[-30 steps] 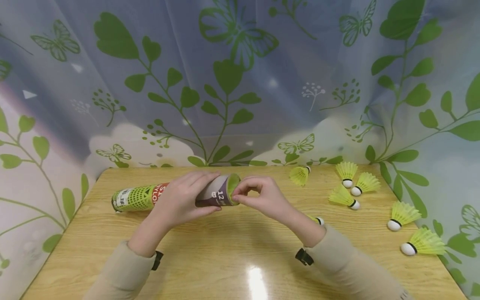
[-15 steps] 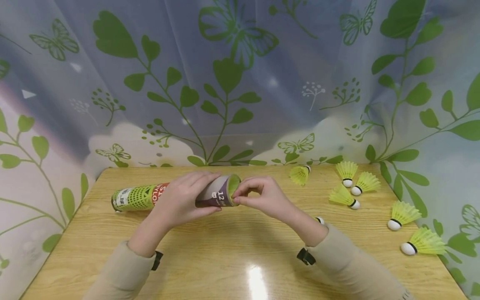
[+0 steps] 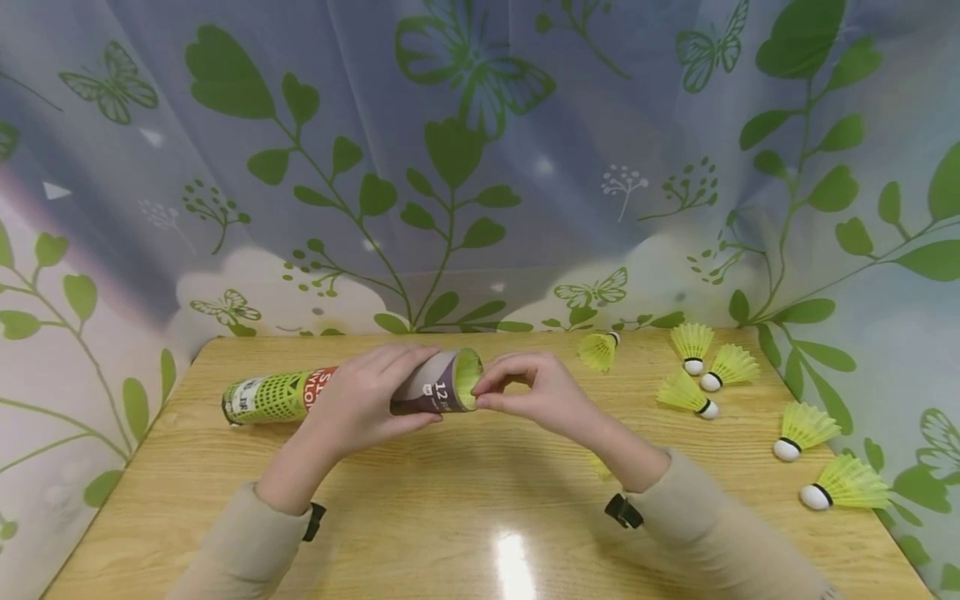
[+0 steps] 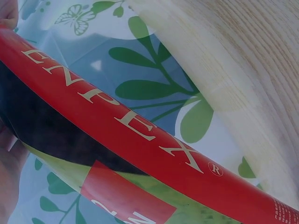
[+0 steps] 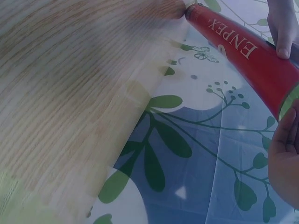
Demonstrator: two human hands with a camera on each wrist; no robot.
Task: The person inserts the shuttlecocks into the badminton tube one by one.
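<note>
Tube [image 3: 273, 397] runs left to middle, far part of table [image 3: 405, 517], mouth facing right. Your left hand [image 3: 363, 392] wrapped round its middle — slack grip could let tube slide or twist along with pull. Inside mouth, shuttlecock [image 3: 468, 377], skirt outward. Your right hand [image 3: 540, 398] seems to pinch skirt edge; hard one-sided tug might bend it. Loose shuttlecock [image 3: 598, 467] under right forearm — dropped wrist could crush it. Nearest right-edge shuttlecock [image 3: 853, 485] could fall if bumped.

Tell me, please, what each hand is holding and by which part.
The left hand grips the tube around its middle. The right hand is at its open end; whether it pinches anything there cannot be told.
</note>
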